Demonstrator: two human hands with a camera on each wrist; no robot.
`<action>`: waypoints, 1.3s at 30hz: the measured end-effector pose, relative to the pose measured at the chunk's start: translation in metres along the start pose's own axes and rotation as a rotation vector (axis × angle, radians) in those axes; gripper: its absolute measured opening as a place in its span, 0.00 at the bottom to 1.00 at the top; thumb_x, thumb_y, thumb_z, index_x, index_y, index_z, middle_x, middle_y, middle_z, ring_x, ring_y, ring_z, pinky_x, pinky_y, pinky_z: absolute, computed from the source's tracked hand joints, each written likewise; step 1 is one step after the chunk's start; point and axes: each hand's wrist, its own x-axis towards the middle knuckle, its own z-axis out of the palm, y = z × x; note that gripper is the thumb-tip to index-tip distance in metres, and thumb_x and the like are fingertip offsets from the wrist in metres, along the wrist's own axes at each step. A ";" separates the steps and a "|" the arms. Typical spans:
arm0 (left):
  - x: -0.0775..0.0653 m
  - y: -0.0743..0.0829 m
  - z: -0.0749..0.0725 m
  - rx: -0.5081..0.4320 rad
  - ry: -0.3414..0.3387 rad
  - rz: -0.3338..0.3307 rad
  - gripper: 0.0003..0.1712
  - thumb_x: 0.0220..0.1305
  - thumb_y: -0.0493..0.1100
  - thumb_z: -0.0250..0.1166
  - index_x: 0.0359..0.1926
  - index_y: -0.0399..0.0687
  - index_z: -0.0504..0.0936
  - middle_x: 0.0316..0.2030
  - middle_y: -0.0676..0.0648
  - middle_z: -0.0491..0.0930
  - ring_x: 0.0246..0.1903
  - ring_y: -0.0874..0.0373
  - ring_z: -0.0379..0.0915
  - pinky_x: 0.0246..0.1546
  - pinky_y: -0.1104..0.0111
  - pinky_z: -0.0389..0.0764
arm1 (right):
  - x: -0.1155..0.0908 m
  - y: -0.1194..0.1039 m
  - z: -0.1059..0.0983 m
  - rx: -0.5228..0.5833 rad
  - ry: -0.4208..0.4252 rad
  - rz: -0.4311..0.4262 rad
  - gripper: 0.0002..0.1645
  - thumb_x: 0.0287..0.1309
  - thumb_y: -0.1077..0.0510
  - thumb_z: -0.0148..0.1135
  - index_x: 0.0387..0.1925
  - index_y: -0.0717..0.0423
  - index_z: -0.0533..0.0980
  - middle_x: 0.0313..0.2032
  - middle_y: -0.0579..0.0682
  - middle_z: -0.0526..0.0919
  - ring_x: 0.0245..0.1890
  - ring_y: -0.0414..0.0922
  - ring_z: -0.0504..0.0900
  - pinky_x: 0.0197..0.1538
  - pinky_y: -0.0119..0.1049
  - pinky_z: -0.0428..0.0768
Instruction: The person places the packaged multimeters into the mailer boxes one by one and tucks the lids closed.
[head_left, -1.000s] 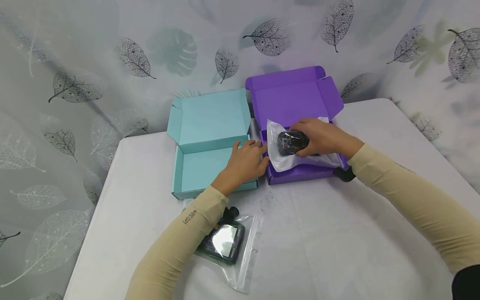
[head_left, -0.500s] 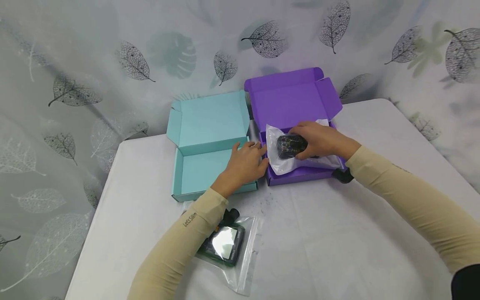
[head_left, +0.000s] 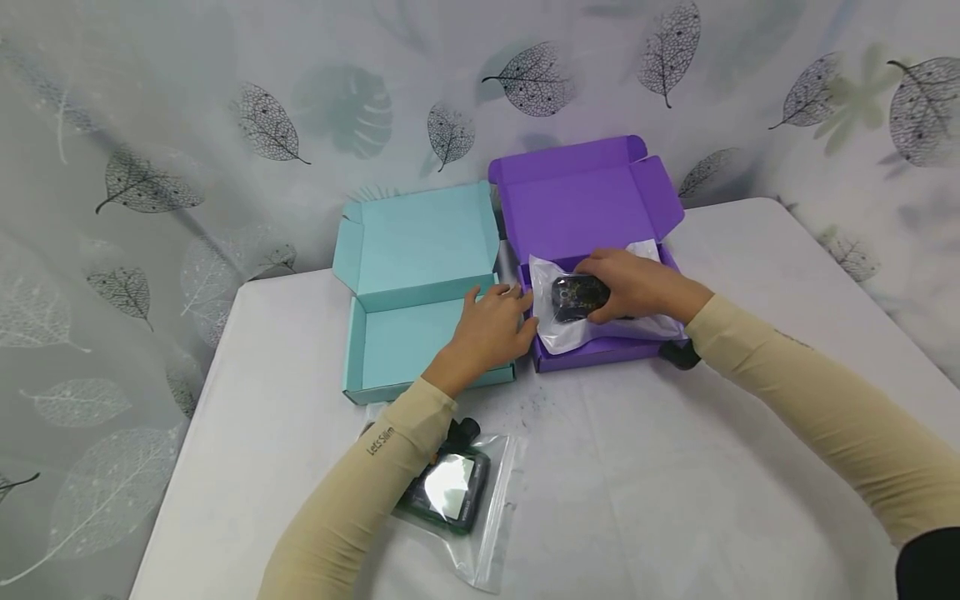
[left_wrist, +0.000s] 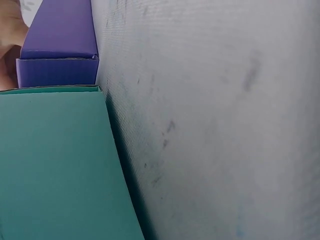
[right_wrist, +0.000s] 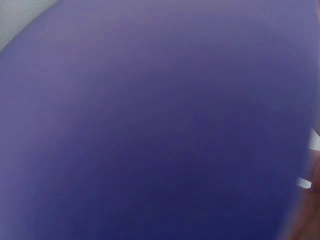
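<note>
Over the purple box (head_left: 585, 360), my right hand (head_left: 637, 287) grips a dark, rounded object (head_left: 579, 297) in a clear plastic bag (head_left: 562, 333). The object's right part is hidden under the hand, and its kind is unclear. The bag lies across the box's opening. My left hand (head_left: 487, 329) rests where the walls of the teal box (head_left: 405, 342) and the purple box meet, its fingers spread over the edges. In the left wrist view the teal box's side (left_wrist: 55, 160) stands before the purple one (left_wrist: 60, 72). Blurred purple cardboard (right_wrist: 160, 115) fills most of the right wrist view.
A clear zip bag (head_left: 491, 533) with a screened device (head_left: 450, 487) lies under my left forearm. A small black item (head_left: 681, 354) sits beside the purple box's right front corner. Both lids lean up toward the leaf-patterned curtain (head_left: 300, 50) behind the white table (head_left: 675, 483).
My right hand has moved slightly down and left with the bagged dark object, lower over the purple box. My left hand has stayed in place at the box edges.
</note>
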 end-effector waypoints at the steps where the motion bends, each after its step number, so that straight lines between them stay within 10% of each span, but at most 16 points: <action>1: 0.000 0.000 0.000 -0.001 0.000 0.000 0.26 0.80 0.51 0.54 0.71 0.48 0.77 0.69 0.41 0.74 0.70 0.44 0.65 0.69 0.36 0.57 | 0.000 0.000 0.000 -0.001 -0.002 0.004 0.42 0.49 0.55 0.81 0.63 0.68 0.75 0.58 0.65 0.78 0.55 0.60 0.77 0.59 0.58 0.76; 39: -0.001 0.000 0.001 0.004 0.004 0.007 0.25 0.80 0.52 0.54 0.70 0.46 0.77 0.69 0.41 0.73 0.70 0.44 0.65 0.68 0.36 0.58 | 0.001 0.007 0.012 0.021 -0.076 -0.036 0.42 0.52 0.54 0.82 0.64 0.68 0.75 0.55 0.61 0.81 0.53 0.57 0.79 0.60 0.56 0.75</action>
